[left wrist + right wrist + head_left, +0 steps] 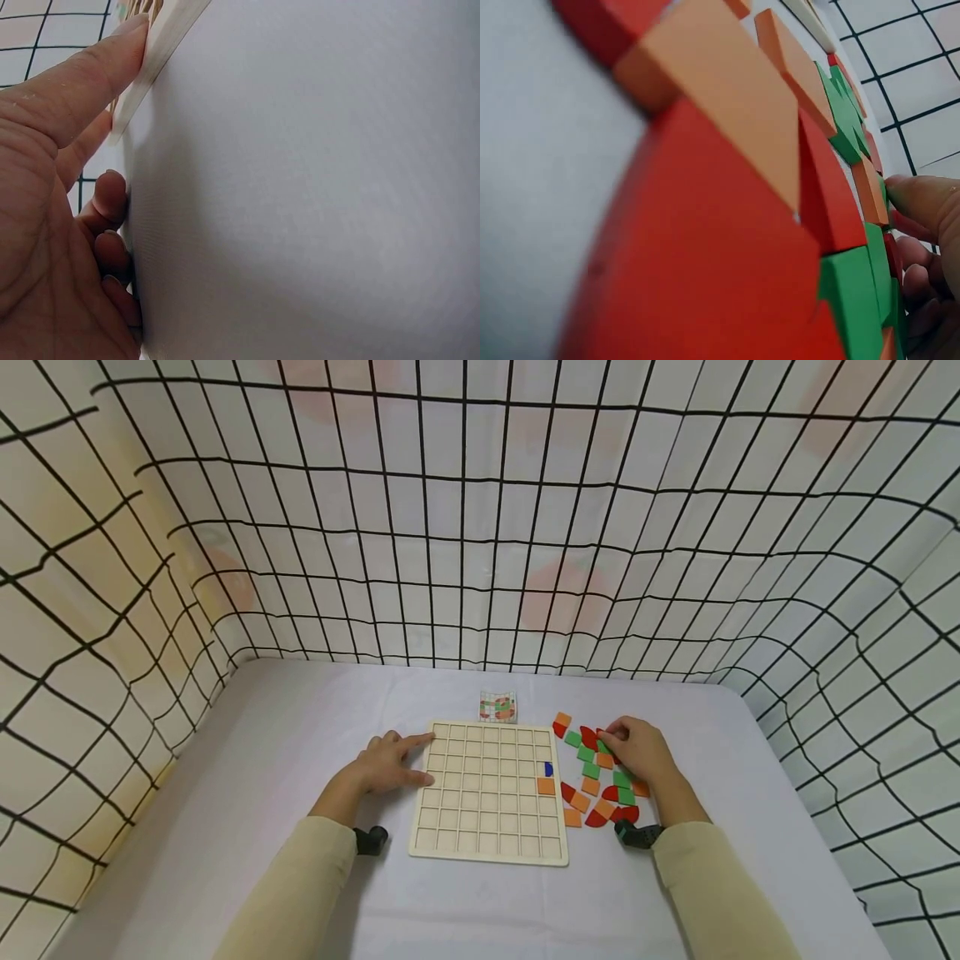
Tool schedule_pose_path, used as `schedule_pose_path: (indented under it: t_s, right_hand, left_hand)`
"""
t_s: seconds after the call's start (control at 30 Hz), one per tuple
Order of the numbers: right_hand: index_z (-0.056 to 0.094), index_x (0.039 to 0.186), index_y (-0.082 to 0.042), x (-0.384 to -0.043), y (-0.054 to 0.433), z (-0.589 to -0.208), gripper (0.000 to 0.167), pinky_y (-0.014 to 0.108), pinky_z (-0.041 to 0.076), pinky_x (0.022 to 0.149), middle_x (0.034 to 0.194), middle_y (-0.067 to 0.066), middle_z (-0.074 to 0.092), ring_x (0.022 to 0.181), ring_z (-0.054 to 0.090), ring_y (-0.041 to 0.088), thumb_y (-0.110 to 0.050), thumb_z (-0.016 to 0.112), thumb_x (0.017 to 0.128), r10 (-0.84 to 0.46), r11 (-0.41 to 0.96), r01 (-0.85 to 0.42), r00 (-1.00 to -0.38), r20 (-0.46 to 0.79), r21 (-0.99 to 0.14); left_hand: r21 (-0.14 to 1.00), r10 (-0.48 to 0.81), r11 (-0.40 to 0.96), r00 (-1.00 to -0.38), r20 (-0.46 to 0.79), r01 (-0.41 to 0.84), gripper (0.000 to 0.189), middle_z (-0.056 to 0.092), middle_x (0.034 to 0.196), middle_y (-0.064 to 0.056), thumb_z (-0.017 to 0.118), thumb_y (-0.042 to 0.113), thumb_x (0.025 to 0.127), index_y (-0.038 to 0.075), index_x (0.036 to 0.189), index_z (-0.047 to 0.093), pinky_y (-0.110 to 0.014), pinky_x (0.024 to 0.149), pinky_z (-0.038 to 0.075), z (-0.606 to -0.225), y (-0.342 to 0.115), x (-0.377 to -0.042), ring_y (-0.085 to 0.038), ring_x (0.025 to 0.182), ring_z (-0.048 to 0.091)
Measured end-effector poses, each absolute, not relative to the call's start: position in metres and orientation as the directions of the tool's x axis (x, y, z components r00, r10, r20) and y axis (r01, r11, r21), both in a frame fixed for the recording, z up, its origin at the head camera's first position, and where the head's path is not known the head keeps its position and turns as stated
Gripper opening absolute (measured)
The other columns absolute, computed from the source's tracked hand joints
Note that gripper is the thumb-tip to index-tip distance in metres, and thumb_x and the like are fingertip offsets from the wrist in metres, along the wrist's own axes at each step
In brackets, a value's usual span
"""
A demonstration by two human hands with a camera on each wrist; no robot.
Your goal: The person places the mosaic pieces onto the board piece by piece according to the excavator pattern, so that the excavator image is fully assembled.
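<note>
A cream gridded board [487, 793] lies on the white table, carrying an orange square block [546, 786] and a small blue piece [548, 769] near its right edge. My left hand [387, 764] rests beside the board, thumb and index finger stretched to its left edge; the thumb [97, 79] lies against the wooden rim in the left wrist view, other fingers loosely bent. At the far side of a cluster of flat blocks, my right hand [637, 750] pinches a green block [603, 747] with thumb and fingertips. The right thumb [922, 199] shows at that green piece, largely hidden behind an orange one.
Orange, green and red blocks, some with rounded edges, lie scattered right of the board, including a green square [626, 796] and a red piece [705, 247]. A small printed pattern card [498, 706] lies behind the board. Black wire mesh [480, 560] surrounds the table.
</note>
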State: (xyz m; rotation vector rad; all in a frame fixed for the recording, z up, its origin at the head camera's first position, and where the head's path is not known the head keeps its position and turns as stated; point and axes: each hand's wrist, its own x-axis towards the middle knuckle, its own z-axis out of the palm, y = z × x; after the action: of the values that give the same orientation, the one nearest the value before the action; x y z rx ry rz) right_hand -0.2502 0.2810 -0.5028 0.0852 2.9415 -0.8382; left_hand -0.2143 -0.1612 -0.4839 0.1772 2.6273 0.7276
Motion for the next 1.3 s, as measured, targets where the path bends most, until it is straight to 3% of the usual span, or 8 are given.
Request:
schedule_pose_path:
  t_s: [0.33, 0.53, 0.87, 1.3]
  right_hand:
    - [0.067, 0.105, -0.008, -0.245, 0.287, -0.5, 0.027, 0.032, 0.045, 0.077, 0.096, 0.009, 0.065, 0.091, 0.056, 0.025, -0.034, 0.06, 0.101, 0.011, 0.837, 0.069, -0.994, -0.109, -0.542]
    - [0.068, 0.117, -0.008, -0.247, 0.289, -0.498, 0.032, 0.034, 0.046, 0.082, 0.109, 0.012, 0.066, 0.097, 0.056, 0.027, -0.034, 0.062, 0.1, -0.016, 0.8, 0.086, -0.986, -0.164, -0.593]
    - [0.061, 0.134, -0.009, -0.249, 0.288, -0.499, 0.045, 0.031, 0.042, 0.072, 0.101, 0.008, 0.056, 0.087, 0.052, 0.021, -0.036, 0.067, 0.098, -0.07, 0.776, 0.079, -0.975, -0.209, -0.625]
    - [0.057, 0.141, -0.014, -0.25, 0.292, -0.5, 0.05, 0.034, 0.041, 0.078, 0.106, 0.009, 0.053, 0.097, 0.051, 0.025, -0.036, 0.068, 0.098, -0.106, 0.791, 0.058, -0.967, -0.23, -0.61]
  left_hand:
    - [0.526, 0.228, 0.85, -0.909, -0.348, 0.012, 0.084, 0.053, 0.127, -0.007, 0.081, 0.052, 0.081, 0.041, 0.155, 0.042, -0.04, 0.084, 0.039, -0.486, -0.162, -0.216, -0.024, 0.106, 0.043]
    - [0.525, 0.229, 0.851, -0.91, -0.345, 0.015, 0.084, 0.053, 0.127, -0.007, 0.081, 0.052, 0.081, 0.04, 0.155, 0.042, -0.04, 0.084, 0.04, -0.485, -0.163, -0.215, -0.024, 0.106, 0.043]
    - [0.523, 0.219, 0.852, -0.911, -0.349, 0.004, 0.084, 0.052, 0.127, -0.007, 0.081, 0.051, 0.081, 0.041, 0.155, 0.042, -0.039, 0.083, 0.039, -0.485, -0.163, -0.214, -0.024, 0.106, 0.043]
    - [0.531, 0.224, 0.848, -0.913, -0.341, 0.01, 0.083, 0.053, 0.125, -0.006, 0.081, 0.051, 0.081, 0.041, 0.154, 0.043, -0.038, 0.082, 0.039, -0.484, -0.161, -0.213, -0.023, 0.104, 0.043]
